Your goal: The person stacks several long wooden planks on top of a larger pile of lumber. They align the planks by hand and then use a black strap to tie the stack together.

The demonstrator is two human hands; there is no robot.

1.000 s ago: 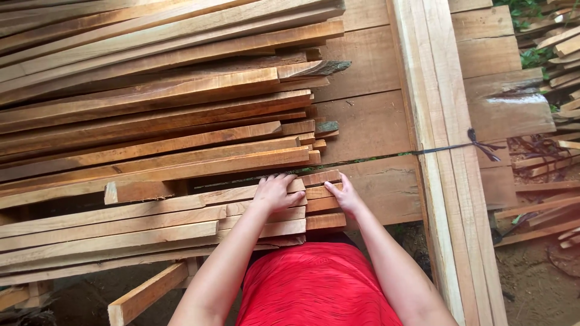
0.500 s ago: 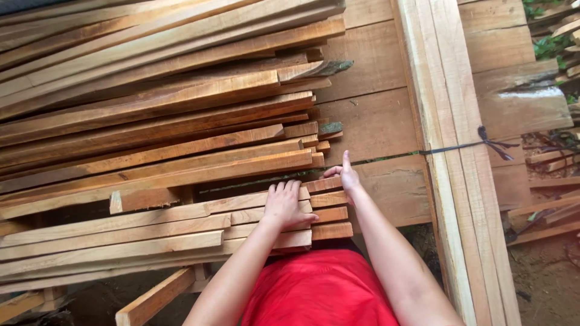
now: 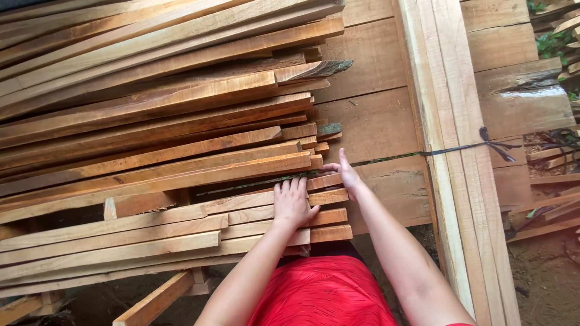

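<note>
The left hand (image 3: 293, 202) lies flat and open on the near wooden slats (image 3: 181, 232), slid slightly further in than a moment ago; the right hand (image 3: 345, 175), also open, has moved from the top of the stack to press against the slat ends (image 3: 329, 199), apparently squaring them; the wide planks (image 3: 374, 121) lie underneath, beside a tied bundle of boards (image 3: 450, 121).
</note>
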